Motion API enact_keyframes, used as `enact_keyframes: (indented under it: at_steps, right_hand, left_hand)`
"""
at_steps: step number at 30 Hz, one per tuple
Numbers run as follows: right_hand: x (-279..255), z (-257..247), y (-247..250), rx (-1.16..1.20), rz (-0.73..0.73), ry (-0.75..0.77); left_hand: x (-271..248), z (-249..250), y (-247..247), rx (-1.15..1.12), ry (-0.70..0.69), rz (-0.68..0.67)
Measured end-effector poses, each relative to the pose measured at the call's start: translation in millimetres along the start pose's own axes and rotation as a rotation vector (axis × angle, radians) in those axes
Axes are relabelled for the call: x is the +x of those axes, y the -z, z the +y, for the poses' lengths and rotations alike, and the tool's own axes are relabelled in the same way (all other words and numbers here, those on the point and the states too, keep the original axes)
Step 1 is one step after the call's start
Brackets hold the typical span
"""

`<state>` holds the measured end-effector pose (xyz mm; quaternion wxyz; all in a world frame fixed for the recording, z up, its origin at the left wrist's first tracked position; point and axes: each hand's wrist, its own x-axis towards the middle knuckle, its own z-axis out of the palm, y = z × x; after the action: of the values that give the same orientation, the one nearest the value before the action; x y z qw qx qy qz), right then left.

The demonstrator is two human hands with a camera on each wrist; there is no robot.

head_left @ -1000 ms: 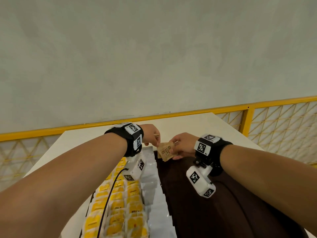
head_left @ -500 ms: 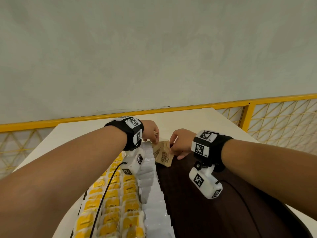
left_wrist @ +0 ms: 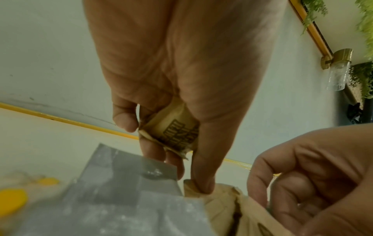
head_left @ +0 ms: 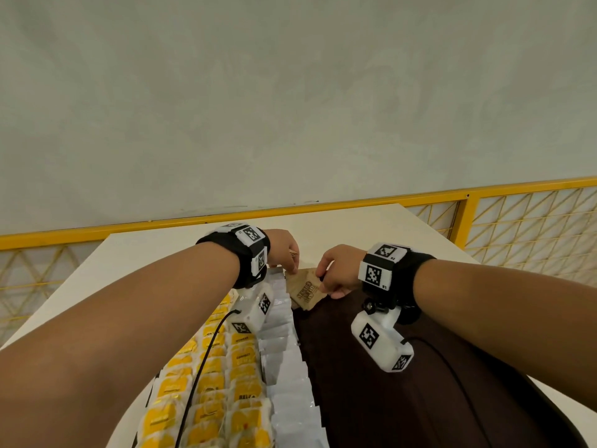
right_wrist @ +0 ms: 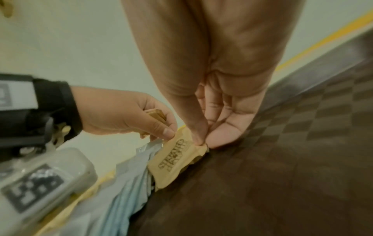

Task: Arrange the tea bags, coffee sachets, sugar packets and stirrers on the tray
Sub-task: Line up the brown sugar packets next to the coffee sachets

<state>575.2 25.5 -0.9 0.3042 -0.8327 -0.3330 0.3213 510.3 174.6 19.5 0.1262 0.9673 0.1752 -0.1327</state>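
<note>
Brown kraft-paper sugar packet (head_left: 305, 291) pinched by right hand (head_left: 339, 273) at dark checker-textured tray (head_left: 403, 399) far end, beside glossy white sachets (head_left: 287, 367), left hand (head_left: 284, 250) clutching more packets (left_wrist: 175, 129), forefinger touching its corner.

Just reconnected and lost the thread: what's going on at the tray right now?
A person is laying a brown sugar packet at the far end of the dark tray, beside the row of white sachets. The right hand pinches its far edge, and the left hand touches its corner while holding spare brown packets. Yellow tea bags already fill the left side.
</note>
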Motion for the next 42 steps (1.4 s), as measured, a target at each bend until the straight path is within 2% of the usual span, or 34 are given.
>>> enact_keyframes:
  at_steps: [3,11,16,21,29,42]
  right_hand:
    - [-2,-1,-1,0.072,-0.022,-0.014]
    - [10,-5,-8,0.035,-0.025,-0.102]
    - [12,0,-2,-0.002,0.074,-0.127]
    - [8,4,-2,0.104,-0.003,-0.287]
    - [8,4,-8,0.094,-0.041,-0.256]
    - [6,0,-12,0.069,-0.004,-0.171]
  left_hand:
    - [1,-1,0,-0.006,-0.004,-0.003]
    - [2,-3,-2,-0.016,-0.004,0.003]
    - [1,-4,-2,-0.039,-0.005,0.017]
    - [-2,-4,2,-0.06,-0.013,0.033]
    - [-6,-4,2,-0.043,0.006,0.039]
    - [-5,-2,0,-0.039,0.006,0.028]
